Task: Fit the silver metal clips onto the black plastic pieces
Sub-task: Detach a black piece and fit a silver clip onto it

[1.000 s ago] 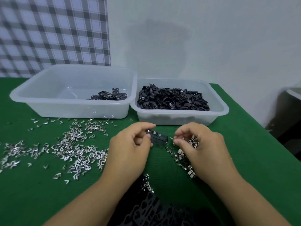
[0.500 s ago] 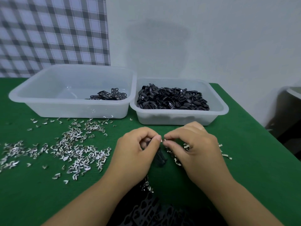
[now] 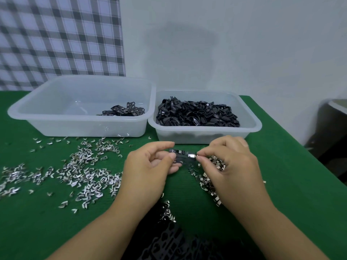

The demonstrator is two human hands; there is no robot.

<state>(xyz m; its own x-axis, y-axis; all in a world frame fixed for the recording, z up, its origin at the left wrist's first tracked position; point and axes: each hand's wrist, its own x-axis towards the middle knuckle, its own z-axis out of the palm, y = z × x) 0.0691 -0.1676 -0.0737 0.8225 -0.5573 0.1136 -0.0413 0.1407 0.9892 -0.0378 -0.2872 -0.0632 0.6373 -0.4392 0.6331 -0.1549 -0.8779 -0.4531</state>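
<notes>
My left hand (image 3: 150, 166) grips a black plastic piece (image 3: 181, 156) by its left end, holding it just above the green table. My right hand (image 3: 229, 166) pinches a silver metal clip (image 3: 192, 155) against the piece's right end. Two more clips sit along the piece's top edge. Loose silver clips (image 3: 75, 171) lie scattered to the left of my hands, and a smaller heap of clips (image 3: 208, 182) lies partly under my right hand.
Two translucent tubs stand behind my hands: the left tub (image 3: 47, 119) holds a few black strips (image 3: 125, 110), the right tub (image 3: 253, 126) is heaped with black plastic pieces (image 3: 197, 115). More black strips (image 3: 169, 241) lie at the near edge. The table (image 3: 291, 184) ends at the right.
Both hands have lifted slightly and drawn apart, so the black piece shows between them again. A silver clip now sits at the piece's right end under my right fingertips.
</notes>
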